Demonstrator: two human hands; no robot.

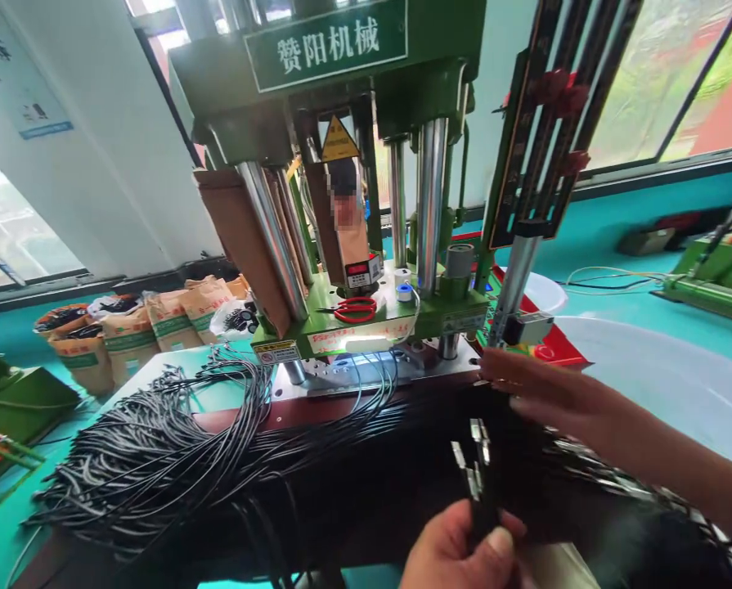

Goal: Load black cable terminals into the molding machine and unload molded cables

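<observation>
We see only two bare hands and part of one forearm of our own body. Our left hand enters at the bottom edge, with no glove, ring or watch on what shows; its thumb has a short, plain nail. Our right hand comes in from the right side on a bare forearm, with no sleeve or cuff in sight. Its fingers are blurred, so finer marks cannot be made out.
</observation>
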